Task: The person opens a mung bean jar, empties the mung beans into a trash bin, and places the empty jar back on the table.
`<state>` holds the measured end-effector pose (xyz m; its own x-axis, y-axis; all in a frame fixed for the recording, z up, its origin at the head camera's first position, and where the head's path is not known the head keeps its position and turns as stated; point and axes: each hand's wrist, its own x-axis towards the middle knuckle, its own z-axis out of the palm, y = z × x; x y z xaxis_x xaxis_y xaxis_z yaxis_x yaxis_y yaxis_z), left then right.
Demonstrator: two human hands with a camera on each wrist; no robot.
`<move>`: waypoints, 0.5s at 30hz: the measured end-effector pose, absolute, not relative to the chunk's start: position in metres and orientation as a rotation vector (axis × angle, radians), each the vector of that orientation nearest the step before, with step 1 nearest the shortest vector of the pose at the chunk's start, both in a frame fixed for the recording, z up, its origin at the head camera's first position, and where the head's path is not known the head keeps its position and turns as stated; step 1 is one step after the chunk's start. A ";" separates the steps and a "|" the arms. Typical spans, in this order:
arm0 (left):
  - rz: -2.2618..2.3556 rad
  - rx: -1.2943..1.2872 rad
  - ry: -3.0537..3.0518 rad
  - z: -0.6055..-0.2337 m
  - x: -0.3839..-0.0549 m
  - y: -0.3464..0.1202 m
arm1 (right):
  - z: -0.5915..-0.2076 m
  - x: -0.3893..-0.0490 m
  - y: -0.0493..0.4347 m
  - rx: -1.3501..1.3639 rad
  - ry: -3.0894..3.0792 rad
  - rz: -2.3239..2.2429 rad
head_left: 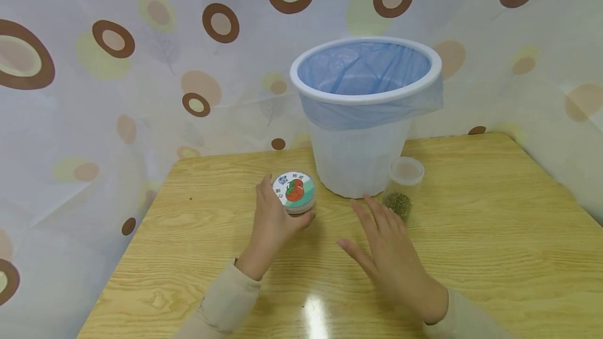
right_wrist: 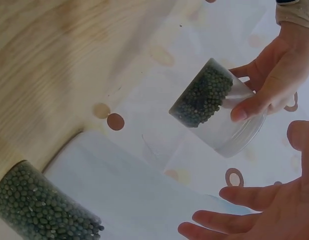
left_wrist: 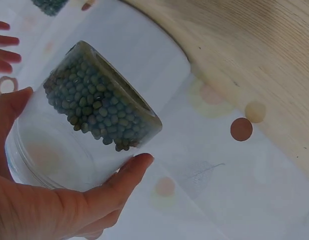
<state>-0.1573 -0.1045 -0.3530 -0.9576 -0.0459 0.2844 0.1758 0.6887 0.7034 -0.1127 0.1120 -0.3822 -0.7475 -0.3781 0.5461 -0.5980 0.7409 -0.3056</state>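
Observation:
My left hand (head_left: 275, 218) grips a clear plastic jar (left_wrist: 97, 105) around its sides, thumb on one side and fingers on the other. Green mung beans fill the lower part of this jar, and its white and green lid (head_left: 296, 191) carries a tomato picture. In the right wrist view the jar (right_wrist: 209, 102) hangs above the table, its beans heaped to one side. My right hand (head_left: 393, 255) is empty, fingers spread, just in front of a second clear jar (head_left: 406, 182). That jar stands on the table with a translucent lid and mung beans (right_wrist: 42, 205) inside.
A white bin (head_left: 358, 156) lined with a blue plastic bag (head_left: 372, 111) stands at the back of the wooden table (head_left: 226, 234), directly behind the second jar. Beyond the table's back edge hangs a patterned cloth (head_left: 245, 82) with brown circles.

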 end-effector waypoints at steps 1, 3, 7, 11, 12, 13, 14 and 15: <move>-1.133 -0.104 -2.614 -0.352 -0.156 -0.103 | -0.381 -0.114 0.112 0.743 -2.476 0.663; -1.147 -0.101 -2.605 -0.351 -0.153 -0.101 | -0.379 -0.114 0.112 0.735 -2.471 0.684; -1.175 -0.109 -2.582 -0.349 -0.147 -0.097 | -0.375 -0.116 0.112 0.717 -2.461 0.712; -1.184 -0.147 -2.549 -0.346 -0.140 -0.092 | -0.371 -0.118 0.111 0.708 -2.437 0.724; -1.184 -0.159 -2.538 -0.346 -0.139 -0.090 | -0.370 -0.119 0.110 0.708 -2.427 0.727; -1.189 -0.171 -2.531 -0.345 -0.137 -0.089 | -0.368 -0.119 0.110 0.709 -2.415 0.733; -1.191 -0.186 -2.522 -0.345 -0.136 -0.088 | -0.367 -0.120 0.109 0.710 -2.405 0.740; -1.194 -0.197 -2.516 -0.345 -0.135 -0.086 | -0.365 -0.121 0.109 0.713 -2.390 0.749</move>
<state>-0.1349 -0.0863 -0.3447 -0.9299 -0.0233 0.3671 0.2697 0.6354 0.7236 -0.1210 0.1088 -0.3647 -0.7197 -0.3203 0.6160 -0.6145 0.7068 -0.3504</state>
